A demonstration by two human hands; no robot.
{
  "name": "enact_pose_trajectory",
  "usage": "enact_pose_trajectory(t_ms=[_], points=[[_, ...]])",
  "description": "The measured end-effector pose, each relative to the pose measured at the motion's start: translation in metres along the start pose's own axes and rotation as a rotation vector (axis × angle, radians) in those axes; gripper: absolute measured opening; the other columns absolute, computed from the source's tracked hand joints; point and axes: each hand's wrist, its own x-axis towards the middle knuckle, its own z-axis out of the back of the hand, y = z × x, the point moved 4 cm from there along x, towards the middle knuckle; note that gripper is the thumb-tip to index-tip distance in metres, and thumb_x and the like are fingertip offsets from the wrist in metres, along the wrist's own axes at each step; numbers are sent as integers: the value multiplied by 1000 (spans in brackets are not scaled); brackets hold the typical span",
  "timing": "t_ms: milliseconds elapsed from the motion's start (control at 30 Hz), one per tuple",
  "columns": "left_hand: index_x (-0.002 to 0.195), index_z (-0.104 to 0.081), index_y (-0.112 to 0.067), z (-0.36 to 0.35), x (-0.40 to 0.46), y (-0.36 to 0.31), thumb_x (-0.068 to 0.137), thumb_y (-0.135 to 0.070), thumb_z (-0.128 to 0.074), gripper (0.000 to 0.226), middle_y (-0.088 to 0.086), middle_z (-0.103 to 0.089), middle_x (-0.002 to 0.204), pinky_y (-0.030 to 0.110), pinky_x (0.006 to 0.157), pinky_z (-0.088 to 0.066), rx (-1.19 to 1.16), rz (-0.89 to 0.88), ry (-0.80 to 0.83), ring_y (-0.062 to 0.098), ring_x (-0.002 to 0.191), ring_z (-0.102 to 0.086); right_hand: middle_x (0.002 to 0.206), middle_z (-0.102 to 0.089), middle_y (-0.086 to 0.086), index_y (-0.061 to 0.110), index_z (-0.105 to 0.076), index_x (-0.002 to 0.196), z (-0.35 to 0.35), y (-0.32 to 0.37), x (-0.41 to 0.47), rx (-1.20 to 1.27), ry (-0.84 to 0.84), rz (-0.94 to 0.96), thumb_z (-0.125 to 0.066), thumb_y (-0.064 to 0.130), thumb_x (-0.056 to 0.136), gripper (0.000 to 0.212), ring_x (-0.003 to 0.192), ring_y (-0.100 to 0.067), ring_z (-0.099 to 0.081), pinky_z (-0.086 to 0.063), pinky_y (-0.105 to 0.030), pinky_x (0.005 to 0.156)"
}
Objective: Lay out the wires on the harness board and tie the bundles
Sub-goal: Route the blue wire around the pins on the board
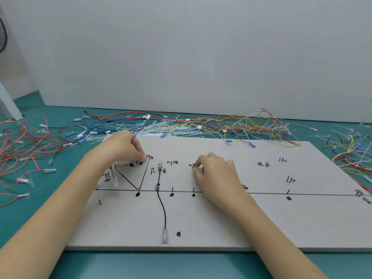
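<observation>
To seat the blue wire (134,136) well, keep it taut and guide it down between the pins just under the fingertips. The left hand (122,147) pinches that wire, which rises behind the knuckles. The right hand (213,172) curls at a pin on the board (261,218), seemingly pinching something too small to tell.

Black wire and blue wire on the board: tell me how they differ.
The black wire lies loose on the harness board, touched by neither hand; the blue wire is pinched in the left hand. The black wire runs from the upper pegs down toward the near edge; the blue wire loops over the left hand and hangs below it. Both end in clear terminals.
</observation>
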Motion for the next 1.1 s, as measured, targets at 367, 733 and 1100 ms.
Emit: enact_pose_trajectory(t_ms=[367,733,1100], points=[[67,-77,-15,8,-7,4,70,-19,-85,10,-6,-74,69,21,68,-45,12,-3,162,6,70,-68,113,-53,-2,17,-53,110,-5,11,3,-101,-45,8,-38,17,100,18,103,-26,-50,-24,-35,76],[69,-72,-18,8,-11,-6,76,-14,-81,12,-5,-73,67,31,75,-53,181,-147,139,12,74,-68,108,-54,-4,14,-52,104,-4,11,8,-29,-39,60,-39,18,101,14,92,-30,-56,-31,-32,67],[69,-71,-18,9,-11,-5,77,-15,-80,12,-8,-72,66,37,77,-54,205,-174,129,13,75,-67,97,-53,-7,14,-40,84,-10,13,10,72,-24,51,-45,0,91,17,86,-30,-52,-39,-37,69]])
